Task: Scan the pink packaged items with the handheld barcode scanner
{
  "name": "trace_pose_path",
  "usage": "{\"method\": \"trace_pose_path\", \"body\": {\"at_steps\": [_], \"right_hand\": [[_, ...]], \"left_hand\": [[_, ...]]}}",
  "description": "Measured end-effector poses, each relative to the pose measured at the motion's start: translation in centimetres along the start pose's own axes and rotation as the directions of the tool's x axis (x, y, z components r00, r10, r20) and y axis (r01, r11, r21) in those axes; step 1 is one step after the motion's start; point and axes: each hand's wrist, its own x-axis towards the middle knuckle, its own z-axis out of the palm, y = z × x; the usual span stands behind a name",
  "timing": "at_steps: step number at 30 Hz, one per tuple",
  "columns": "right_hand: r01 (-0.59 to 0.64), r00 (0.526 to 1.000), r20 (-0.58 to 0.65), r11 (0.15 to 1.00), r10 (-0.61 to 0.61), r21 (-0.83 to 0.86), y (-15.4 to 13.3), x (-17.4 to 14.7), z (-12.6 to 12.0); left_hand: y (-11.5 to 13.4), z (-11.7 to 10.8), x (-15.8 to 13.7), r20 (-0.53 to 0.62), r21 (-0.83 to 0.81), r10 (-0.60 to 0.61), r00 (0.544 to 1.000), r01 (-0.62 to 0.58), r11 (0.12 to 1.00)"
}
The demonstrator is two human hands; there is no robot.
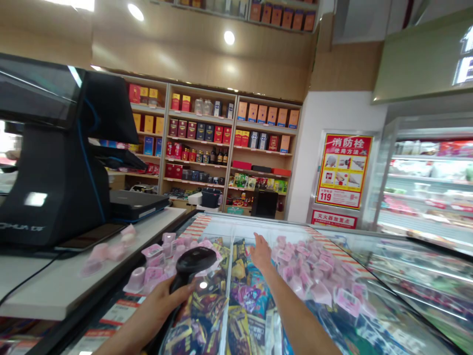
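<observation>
My left hand (pixel 173 296) is wrapped round the handle of a black handheld barcode scanner (pixel 195 260), its head tilted over the freezer's glass top. Ahead and to the right, my right hand (pixel 260 251) reaches over the glass with its fingers stretched out and nothing visible in them. Just right of that hand lies a pile of small pink plastic cups (pixel 306 264) with labels. Beside and behind the scanner is another heap of pink cups (pixel 153 264). Under the glass, colourful wrapped packets (pixel 247 296) fill the freezer.
A black checkout terminal (pixel 44 197) stands on the white counter (pixel 40 296) at the left, with a few pink cups (pixel 111 251) near the counter's edge. Shelves of boxes and bottles (pixel 199 130) line the back. A glass-fronted chiller (pixel 428 182) is at the right.
</observation>
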Motion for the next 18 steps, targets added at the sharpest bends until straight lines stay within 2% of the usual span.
{"method": "trace_pose_path", "body": {"at_steps": [2,3,7,10,13,18], "right_hand": [[-0.06,0.998,0.034,0.998,0.061,-0.035,1.3,0.9,-0.1],[-0.08,0.995,0.052,0.997,0.079,0.002,1.8,1.2,0.0],[-0.104,0.993,0.089,0.96,0.084,0.26,2.6,0.8,0.3],[-0.124,0.992,0.079,0.881,0.098,0.456,2.2,-0.2,0.4],[-0.193,0.979,0.084,0.714,0.186,0.673,1.3,-1.2,0.4],[-0.207,0.963,0.131,0.332,0.237,0.92,-0.1,-2.7,0.1]], "left_hand": [[-0.2,0.0,0.1,0.018,0.005,0.004,1.0,-0.004,1.0],[-0.4,0.0,0.2,0.028,0.01,0.007,1.0,-0.008,1.0],[-0.8,0.0,0.5,0.034,0.011,0.015,0.999,-0.016,1.0],[-0.7,0.4,0.5,0.038,-0.01,0.015,0.999,-0.015,1.0],[-0.3,0.9,-0.1,0.068,-0.011,-0.008,0.998,0.008,1.0],[0.5,1.2,-1.5,0.17,0.02,0.032,0.985,-0.036,0.999]]}}
